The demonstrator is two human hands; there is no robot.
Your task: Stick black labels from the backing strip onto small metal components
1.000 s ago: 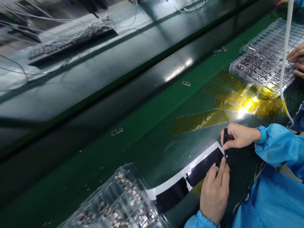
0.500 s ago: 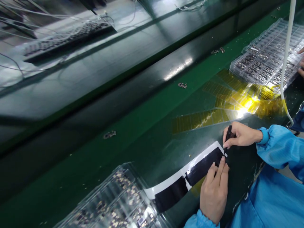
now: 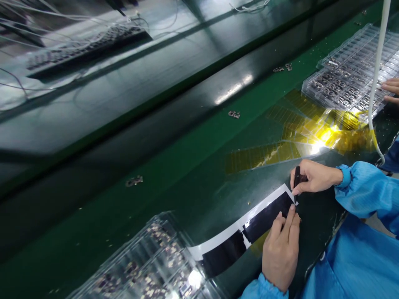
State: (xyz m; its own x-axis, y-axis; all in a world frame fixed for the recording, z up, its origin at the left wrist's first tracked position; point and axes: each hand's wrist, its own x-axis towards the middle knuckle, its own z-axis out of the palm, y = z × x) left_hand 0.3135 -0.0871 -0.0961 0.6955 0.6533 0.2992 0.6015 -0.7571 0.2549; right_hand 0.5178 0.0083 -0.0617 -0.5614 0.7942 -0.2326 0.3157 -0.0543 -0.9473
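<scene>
A sheet of black adhesive pieces on a white backing strip [image 3: 215, 241] lies on the dark green work surface. My left hand [image 3: 280, 245] rests palm down at its right end, fingers stretched out, fingertips pressing near the corner. In my right hand [image 3: 316, 176] is a slim black pen-like tool [image 3: 297, 178], pinched between thumb and fingers. Its tip points down at the sheet's right edge, just beyond my left fingertips. Whether it is tweezers or a pen I cannot tell. Part of a yellow film [image 3: 258, 246] shows beneath the sheet, beside my left hand.
Clear trays of small electronic parts [image 3: 156, 265] stand at the lower left, with more trays [image 3: 339, 83] at the upper right. Yellow film strips [image 3: 264, 158] lie fanned out. Small parts [image 3: 234, 114] sit on the green belt. A white cable [image 3: 375, 74] hangs at right, near another person's hand [image 3: 392, 88].
The loose parts on the green belt have shifted left and slightly down. My right hand and the black tool moved slightly left. The other person's hand has come further into view.
</scene>
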